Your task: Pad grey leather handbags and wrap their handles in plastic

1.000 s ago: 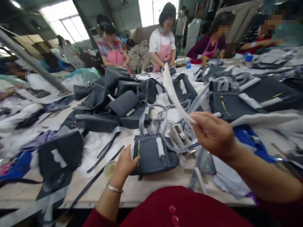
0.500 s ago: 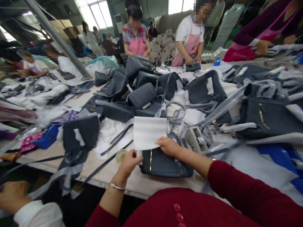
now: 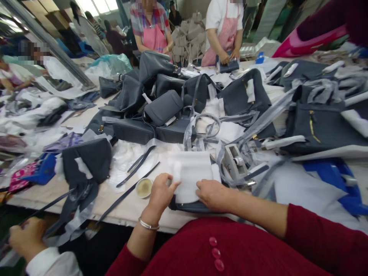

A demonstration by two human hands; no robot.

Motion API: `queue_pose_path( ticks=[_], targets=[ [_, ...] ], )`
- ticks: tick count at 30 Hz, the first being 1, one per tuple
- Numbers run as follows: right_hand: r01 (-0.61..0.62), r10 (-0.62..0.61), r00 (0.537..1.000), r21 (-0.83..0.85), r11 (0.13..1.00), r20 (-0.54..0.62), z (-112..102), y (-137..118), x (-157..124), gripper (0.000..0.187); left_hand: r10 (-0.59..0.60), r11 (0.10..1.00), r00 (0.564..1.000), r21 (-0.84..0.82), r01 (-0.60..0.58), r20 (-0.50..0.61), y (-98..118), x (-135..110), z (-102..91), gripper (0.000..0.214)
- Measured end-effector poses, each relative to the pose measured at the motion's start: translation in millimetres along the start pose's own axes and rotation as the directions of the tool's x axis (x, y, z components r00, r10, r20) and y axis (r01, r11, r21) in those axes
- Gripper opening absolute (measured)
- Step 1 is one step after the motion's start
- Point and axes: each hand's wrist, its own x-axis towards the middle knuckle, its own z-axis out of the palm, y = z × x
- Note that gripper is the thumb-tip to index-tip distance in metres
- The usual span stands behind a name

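Observation:
A dark blue-grey bag (image 3: pixel 191 207) lies at the table's front edge before me, mostly covered by a white foam sheet (image 3: pixel 191 176). My right hand (image 3: pixel 214 194) rests over the bag's right part, its thumb and fingers pinching the sheet's lower right side. At the sheet's left edge, my left hand (image 3: pixel 161 194) has thumb and fingertips closed around what looks like a narrow white strip (image 3: pixel 177 172); the exact grip is hard to make out. The bag's front zip is hidden beneath the sheet. A small round dish (image 3: pixel 143 188) of pale contents stands just left of my left hand.
Dark bags (image 3: pixel 163 107) are piled across the table. A grey metal block (image 3: pixel 234 159) stands right of the sheet; a blue tray (image 3: pixel 330 184) lies farther right. Loose straps (image 3: pixel 129 195) lie left. A co-worker's hand (image 3: pixel 28 237) is at lower left; others work opposite.
The white sheet has come down toward me and now covers the bag's front and its gold zip. Both hands have shifted slightly right, the right one lower. My view has tilted down.

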Motion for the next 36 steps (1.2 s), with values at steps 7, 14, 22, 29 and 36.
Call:
queue_pose_path(
  ticks=[7,14,22,29,36],
  targets=[
    [-0.325,0.417,0.794,0.271,0.906,-0.442,27,26,-45,0.045,-0.156,0.982,0.986,0.115,0.148,0.064,-21,13,20.7,0.028],
    [-0.464,0.715,0.599,0.571,0.677,-0.36,57,34,-43,0.079,-0.075,0.973,0.997,0.222,0.069,0.016,-11,4,23.9,0.034],
    [-0.334,0.736,0.584,0.725,0.602,-0.342,52,20,-57,0.068,-0.28,0.957,0.957,0.105,0.272,0.074,-11,-3,20.3,0.039],
    [-0.197,0.64,0.741,0.845,0.497,-0.204,49,28,-45,0.039,-0.29,0.955,0.942,-0.021,0.297,0.169,-11,-3,12.4,0.03],
    [-0.501,0.673,0.669,0.477,0.722,-0.315,54,52,-39,0.032,-0.196,0.98,0.946,0.026,0.196,0.256,-12,-16,13.8,0.032]
  ],
)
